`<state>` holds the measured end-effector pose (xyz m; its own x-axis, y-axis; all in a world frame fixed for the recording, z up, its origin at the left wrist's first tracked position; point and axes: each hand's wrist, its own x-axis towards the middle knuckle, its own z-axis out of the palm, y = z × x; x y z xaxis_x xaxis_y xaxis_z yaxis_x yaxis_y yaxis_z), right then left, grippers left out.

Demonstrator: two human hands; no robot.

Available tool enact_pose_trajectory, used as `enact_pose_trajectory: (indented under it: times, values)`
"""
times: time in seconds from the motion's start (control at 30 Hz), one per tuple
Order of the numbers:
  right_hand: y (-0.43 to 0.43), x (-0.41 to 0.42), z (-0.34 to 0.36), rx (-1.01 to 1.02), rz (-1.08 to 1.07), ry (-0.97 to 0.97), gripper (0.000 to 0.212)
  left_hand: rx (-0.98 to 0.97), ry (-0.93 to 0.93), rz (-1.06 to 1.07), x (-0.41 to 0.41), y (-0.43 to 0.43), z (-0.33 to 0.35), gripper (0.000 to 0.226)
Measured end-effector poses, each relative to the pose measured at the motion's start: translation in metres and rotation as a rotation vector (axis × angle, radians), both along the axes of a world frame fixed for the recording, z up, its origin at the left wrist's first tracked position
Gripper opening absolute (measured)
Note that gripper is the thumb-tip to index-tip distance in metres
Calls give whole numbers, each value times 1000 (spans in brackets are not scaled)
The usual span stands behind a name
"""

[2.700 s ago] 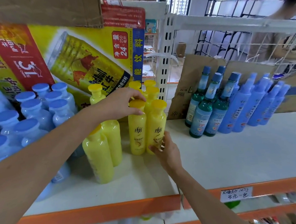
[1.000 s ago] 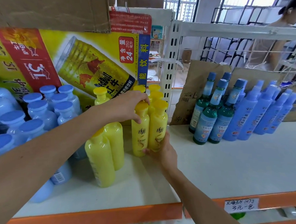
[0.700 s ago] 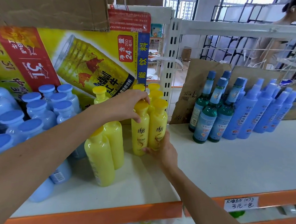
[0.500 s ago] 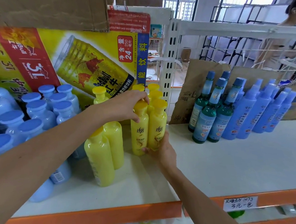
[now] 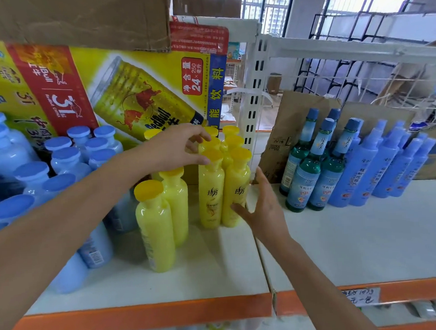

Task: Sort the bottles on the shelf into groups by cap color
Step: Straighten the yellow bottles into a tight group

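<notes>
Both hands work at the cluster of yellow-capped bottles [image 5: 214,188] standing on the white shelf [image 5: 357,243]. Left hand [image 5: 177,147] hovers over the caps with fingers loosely curled, fingertips at or just above the cap of the front-left bottle of the tight pack; I cannot tell whether it pinches anything, and it grips no bottle body. Right hand [image 5: 263,208] is open, fingers spread, palm just beside the lower side of the front-right yellow bottle [image 5: 235,191], holding nothing.

These bottles are tall, narrow and packed close, so a sideways nudge from the open right palm, or a downward press off-centre from the left fingertips, could likely tip one into its neighbours and topple several. Two more yellow bottles [image 5: 164,219] stand just left of the pack, below the left forearm, where the arm could catch them on the way out.

Beyond the left arm stand the pale bottles with blue caps [image 5: 58,159], apart from the yellow group. Well to the right of the right hand are the green bottles with blue caps [image 5: 314,174] and the blue spray bottles [image 5: 388,167].

An orange rail [image 5: 144,317] edges the shelf, with a handwritten price tag [image 5: 357,298] below the right forearm. Behind the left hand leans a yellow drink carton [image 5: 120,91]; window bars show in the background.
</notes>
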<state>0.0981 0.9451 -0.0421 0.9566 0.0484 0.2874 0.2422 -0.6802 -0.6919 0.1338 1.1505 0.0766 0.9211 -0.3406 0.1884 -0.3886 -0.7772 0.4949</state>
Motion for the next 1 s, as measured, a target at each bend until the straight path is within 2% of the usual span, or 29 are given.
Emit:
enact_pose_trajectory:
  times: [0.13, 0.27, 0.47, 0.6, 0.73, 1.0]
  values:
    - [0, -5, 29, -184, -19, -123, 85, -107, -85, 27, -21, 23, 8, 34]
    - [15, -9, 56, -276, 104, -204, 68, -202, -91, 40, -44, 45, 2, 23]
    - [53, -12, 74, -193, 366, -251, 50, -361, -81, 67, -79, 62, -21, 17]
    - [75, -6, 72, -147, 475, -197, 51, -419, -48, 50, -94, 65, -39, 24]
    - [90, 2, 67, -130, 482, -107, 52, -468, -77, 73, -99, 63, -54, 39]
    - [96, 2, 54, 34, 397, -114, 43, -598, -176, 90, -101, 56, -66, 31]
